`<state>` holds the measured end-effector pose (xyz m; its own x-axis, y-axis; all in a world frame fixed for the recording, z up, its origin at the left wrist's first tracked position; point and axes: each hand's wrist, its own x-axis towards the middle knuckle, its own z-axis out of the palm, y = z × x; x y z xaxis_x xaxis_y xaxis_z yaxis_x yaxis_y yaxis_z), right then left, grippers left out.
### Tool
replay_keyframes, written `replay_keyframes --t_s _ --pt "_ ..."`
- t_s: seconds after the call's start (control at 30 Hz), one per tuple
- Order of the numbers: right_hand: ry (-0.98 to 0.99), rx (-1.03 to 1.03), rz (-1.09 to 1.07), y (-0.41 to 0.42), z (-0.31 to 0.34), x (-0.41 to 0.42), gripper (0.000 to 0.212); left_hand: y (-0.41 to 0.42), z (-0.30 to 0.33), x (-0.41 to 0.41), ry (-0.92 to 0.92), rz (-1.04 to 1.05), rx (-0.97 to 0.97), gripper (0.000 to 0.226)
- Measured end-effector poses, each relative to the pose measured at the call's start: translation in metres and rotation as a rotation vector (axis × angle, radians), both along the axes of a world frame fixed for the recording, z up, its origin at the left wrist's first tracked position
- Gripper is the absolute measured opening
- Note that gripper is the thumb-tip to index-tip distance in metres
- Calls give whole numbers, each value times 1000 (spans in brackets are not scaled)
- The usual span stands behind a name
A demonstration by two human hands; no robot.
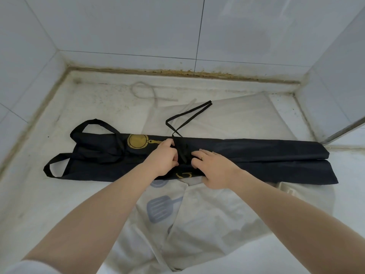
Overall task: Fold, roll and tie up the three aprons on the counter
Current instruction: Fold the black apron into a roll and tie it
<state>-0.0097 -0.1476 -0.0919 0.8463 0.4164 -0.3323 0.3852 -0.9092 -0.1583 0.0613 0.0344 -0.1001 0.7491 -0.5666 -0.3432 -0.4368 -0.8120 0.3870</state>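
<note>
The black apron [227, 161] lies folded into a long strip across the table [39, 194], not yet rolled. Left hand [164, 157] pinches its tie [180, 150]; right hand [215, 169] seemingly presses flat. White aprons [197, 224] underneath await folding.

Matt black cloth apron [256, 155], thin white cloth apron [197, 224], stained stone-like counter [88, 107], glossy tiles [118, 26].

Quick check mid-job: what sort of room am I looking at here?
Probably a kitchen corner: a pale stone counter boxed in by white wall tiles, with a black apron bearing a gold pan print laid across it.
</note>
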Motion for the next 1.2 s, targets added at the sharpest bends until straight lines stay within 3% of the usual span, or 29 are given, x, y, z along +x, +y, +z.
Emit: replay_keyframes --t_s 0.07,0.2,0.27,0.37,0.57,0.63,0.7,0.8,0.87,0.93,1.07,1.2 --pt "-14 112 -103 3 4 6 18 0 4 0 -2 -8 10 25" --pt "145 178 -335 3 18 23 23 3 25 8 189 122 -59 64" --pt "184 148 -360 4 25 30 21 10 38 13 249 66 19 58" --pt "199 59 -386 8 35 41 28 19 48 25 218 -117 272 18" --pt "216 -82 -416 12 30 54 34 34 47 40 167 -97 320 10" --pt "149 -104 -504 20 23 52 30 39 36 39 70 -52 259 16" --pt "-70 -181 -528 34 19 50 41 42 27 38 -5 2 185 22" --pt "-357 -103 -207 60 11 51 53 43 21 41 -72 34 139 26" --pt "-244 31 -96 81 5 55 46 44 18 44 -85 26 97 25" --pt "-136 65 -160 95 -3 62 38 51 14 46 -53 27 36 23" --pt "-109 -60 -223 106 0 80 29 78 11 52 -73 112 -11 42" --pt "-22 -177 -279 123 10 98 32 114 12 61 -192 130 126 56"
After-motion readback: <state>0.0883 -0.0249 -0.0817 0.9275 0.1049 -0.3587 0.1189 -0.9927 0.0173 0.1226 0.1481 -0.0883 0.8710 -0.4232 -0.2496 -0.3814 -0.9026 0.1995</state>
